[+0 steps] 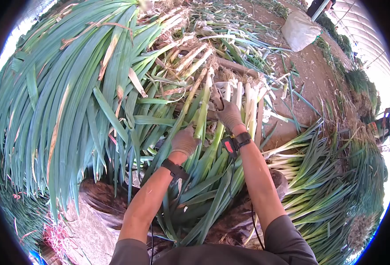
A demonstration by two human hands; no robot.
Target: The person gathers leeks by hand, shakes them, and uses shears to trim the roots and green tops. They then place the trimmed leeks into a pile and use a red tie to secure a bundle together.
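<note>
My left hand point(185, 140), in a tan glove, is closed around the green part of a large green onion point(205, 104) in front of me. The root end of that stalk points away from me, and its leaves fall back over my lap. My right hand point(230, 115), also gloved, is closed on a narrow dark tool point(216, 97), whose kind I cannot make out. The tool lies against or just beside the stalk's pale end. Trimmed white stalks point(250, 104) rest to the right of my right hand, and untrimmed roots point(190, 62) lie beyond my left.
A tall heap of green onions point(71, 97) rises on my left. More onions with white stems point(310, 176) spread over the ground at right. Peeled scraps point(239, 35) cover the soil ahead, near a white sack point(299, 31). A wooden bar point(238, 67) runs behind the stalks.
</note>
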